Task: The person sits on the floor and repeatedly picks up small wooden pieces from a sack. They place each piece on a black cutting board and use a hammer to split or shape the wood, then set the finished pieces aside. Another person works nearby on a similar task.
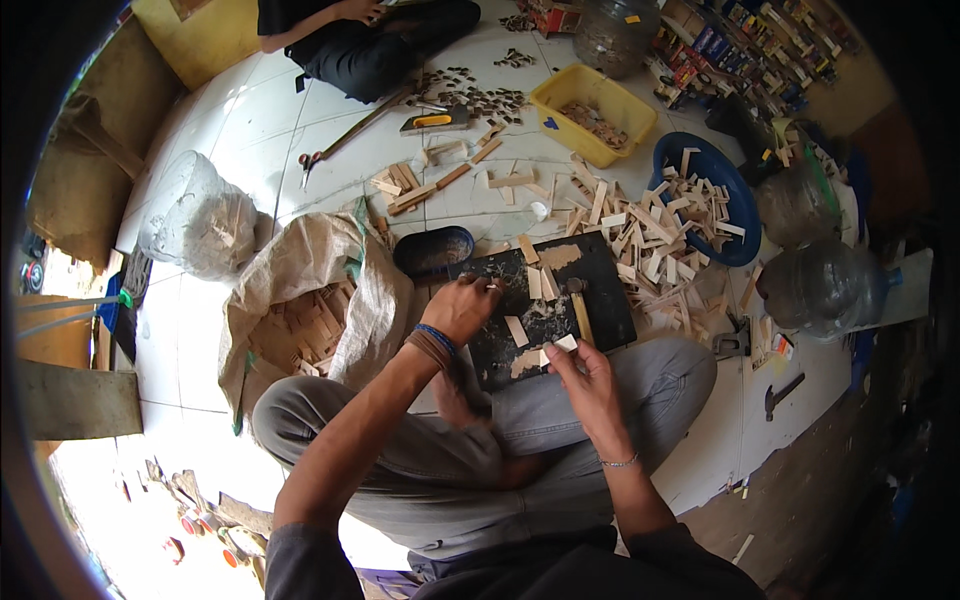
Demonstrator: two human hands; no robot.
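Observation:
I sit cross-legged with a worn black board [612, 285] in front of my legs. My right hand [592, 390] pinches a small pale wooden piece [558, 349] over the board's near edge. Above the board's left side, my left hand [462, 308] has its fingers drawn together; whatever is between the tips is too small to name. A hammer [582, 315] with a wooden handle lies on the board, just beyond my right hand. Several flat wooden pieces [516, 331] rest there too, among shavings. Past my left hand stands a dark blue oval dish [432, 252].
To the left, an open woven sack [290, 255] holds wooden pieces. A heap of wooden strips [645, 235] spreads beside a blue basin [735, 180] at right. Farther off are a yellow tub [590, 85], scissors [310, 165] and another seated person [360, 45]. A second hammer [783, 393] lies right.

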